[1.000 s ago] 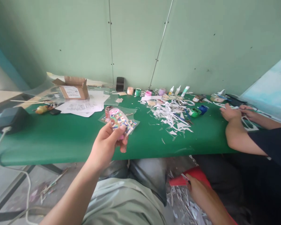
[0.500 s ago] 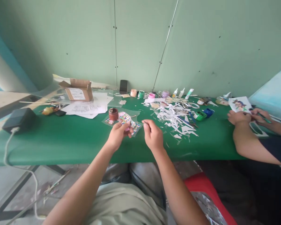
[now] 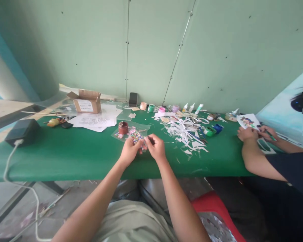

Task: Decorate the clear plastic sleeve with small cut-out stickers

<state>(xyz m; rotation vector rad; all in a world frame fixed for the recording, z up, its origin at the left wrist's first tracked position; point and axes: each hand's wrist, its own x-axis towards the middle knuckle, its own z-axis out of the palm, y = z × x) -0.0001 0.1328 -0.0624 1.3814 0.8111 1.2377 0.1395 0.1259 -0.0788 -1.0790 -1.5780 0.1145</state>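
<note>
My left hand (image 3: pixel 129 150) is closed, its thumb pressed on a small multicoloured patterned piece (image 3: pixel 136 135) just above the table. My right hand (image 3: pixel 156 147) is pinched at the right edge of that piece, close to the left fingertips. What sits between the right fingers is too small and hidden to name. Behind the hands, a clear plastic sheet (image 3: pixel 144 127) lies on the green table. An open jar of reddish-brown paint (image 3: pixel 123 128) stands on its left part, with pink scraps (image 3: pixel 119 135) beside it.
White paper cuttings (image 3: pixel 184 131) are heaped to the right, near green (image 3: pixel 210 131) and blue (image 3: pixel 218 128) paint pots. An open cardboard box (image 3: pixel 87 102) stands on printed sheets (image 3: pixel 94 120) at left. Far right, a co-worker's hands (image 3: pixel 247 133) hold a picture.
My right hand has moved left, from apart to meeting the multicoloured piece at my left hand. The view has shifted slightly.
</note>
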